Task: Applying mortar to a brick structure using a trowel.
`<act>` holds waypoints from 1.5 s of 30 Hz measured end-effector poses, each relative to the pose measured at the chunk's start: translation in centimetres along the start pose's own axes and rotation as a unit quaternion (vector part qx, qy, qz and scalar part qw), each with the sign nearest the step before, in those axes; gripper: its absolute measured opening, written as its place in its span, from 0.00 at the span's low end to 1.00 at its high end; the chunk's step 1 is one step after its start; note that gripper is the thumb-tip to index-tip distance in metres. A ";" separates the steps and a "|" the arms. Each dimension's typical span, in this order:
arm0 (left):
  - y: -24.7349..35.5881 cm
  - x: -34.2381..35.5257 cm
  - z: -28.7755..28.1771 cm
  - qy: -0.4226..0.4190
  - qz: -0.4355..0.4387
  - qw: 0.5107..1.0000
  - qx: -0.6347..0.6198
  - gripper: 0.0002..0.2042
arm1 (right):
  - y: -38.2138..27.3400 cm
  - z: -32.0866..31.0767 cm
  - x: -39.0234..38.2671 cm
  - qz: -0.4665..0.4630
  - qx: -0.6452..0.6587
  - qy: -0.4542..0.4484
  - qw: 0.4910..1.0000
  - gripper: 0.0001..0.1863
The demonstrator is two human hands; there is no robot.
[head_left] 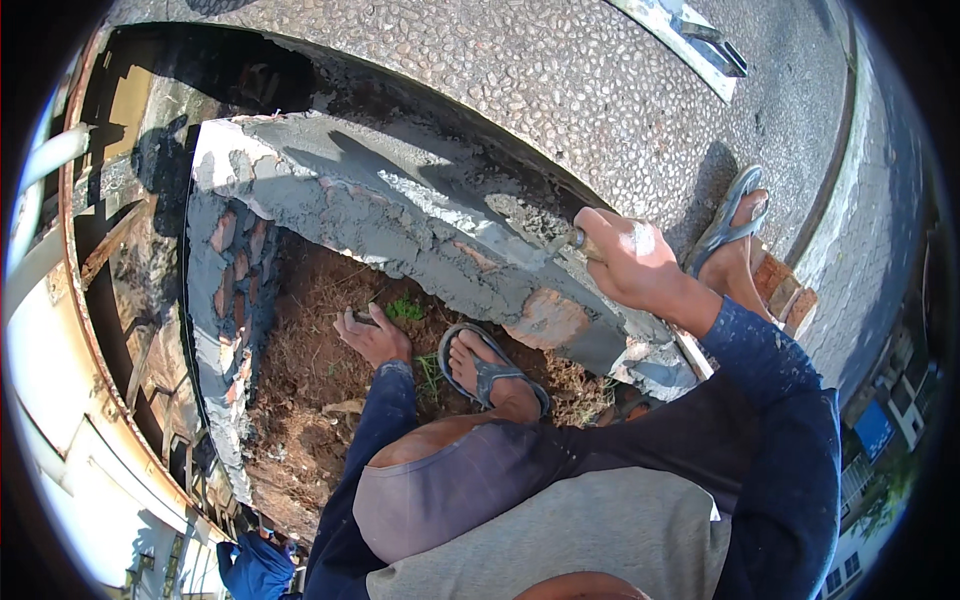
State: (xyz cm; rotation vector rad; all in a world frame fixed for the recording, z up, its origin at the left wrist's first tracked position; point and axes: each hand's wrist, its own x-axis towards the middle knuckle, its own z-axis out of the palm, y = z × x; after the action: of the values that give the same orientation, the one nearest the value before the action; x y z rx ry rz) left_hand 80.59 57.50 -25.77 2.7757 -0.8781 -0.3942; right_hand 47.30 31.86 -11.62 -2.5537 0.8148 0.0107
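Note:
My right hand (635, 260) grips the handle of a trowel (545, 255), its blade lying on wet grey mortar (440, 235) along the top and face of a low brick wall. Patches of red brick (548, 318) show through the mortar. My left hand (372, 338) is lower, inside the wall over reddish soil (305, 290), its fingers curled at a small dark item that I cannot make out. Beside it are a green weed (405, 308) and my sandalled foot (488, 372); my other sandalled foot (735, 230) is across the wall.
Pebbled paving (500, 70) borders the wall, with a white board holding a metal tool (680, 45) and broken bricks (785, 290). A dark gap and rusty metal frame (75, 240) line the left. A person in blue (250, 565) is at lower left; a paved road (850, 200) runs right.

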 end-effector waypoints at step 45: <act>-1.0 0.0 0.5 0.035 0.003 0.999 -0.001 0.26 | 31.0 -9.1 2.2 0.372 -0.153 0.183 0.897 0.26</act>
State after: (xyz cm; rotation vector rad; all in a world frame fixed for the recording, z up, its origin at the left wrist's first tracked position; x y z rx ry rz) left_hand 80.93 58.23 -26.48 2.7661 -0.8701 -0.2945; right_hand 30.88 4.43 -16.87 -2.3684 2.0389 -0.1116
